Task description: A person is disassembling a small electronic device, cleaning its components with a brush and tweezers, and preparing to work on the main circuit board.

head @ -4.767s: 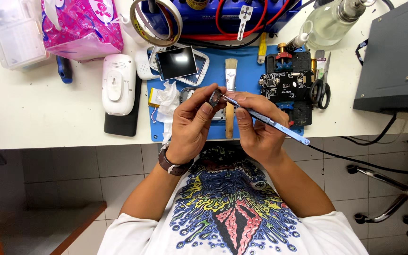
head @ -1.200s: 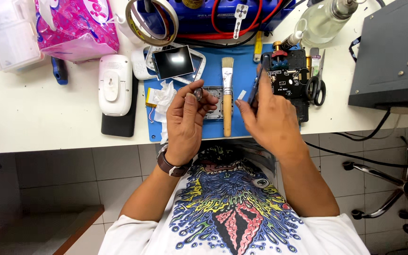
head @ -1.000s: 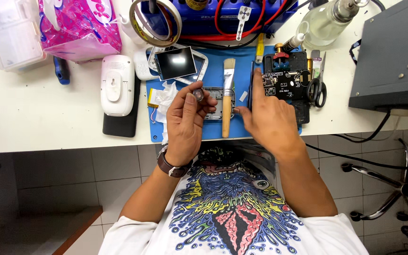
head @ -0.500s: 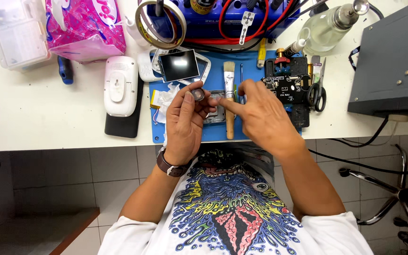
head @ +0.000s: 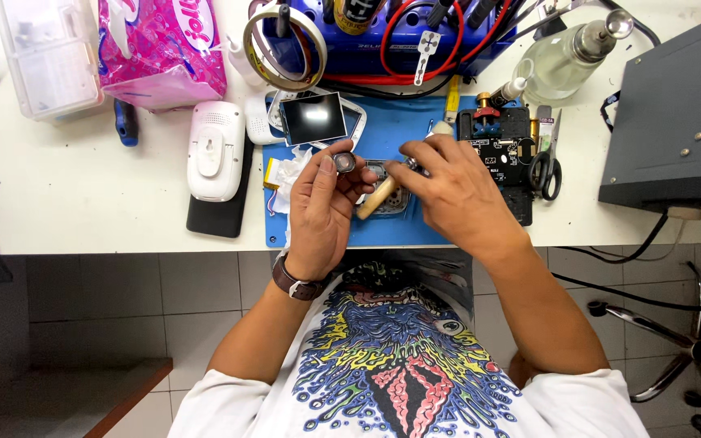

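The left hand (head: 322,203) pinches a small round lens (head: 345,163) between thumb and fingertips, raised over the blue mat (head: 415,126) on the bench (head: 83,195). Just right of it, the right hand (head: 456,191) has its fingers closed around a wooden-handled brush (head: 376,197), whose handle juts out toward the left fingers.

Electronics repair bench, circuit board (head: 503,146), blue mat (head: 415,130)
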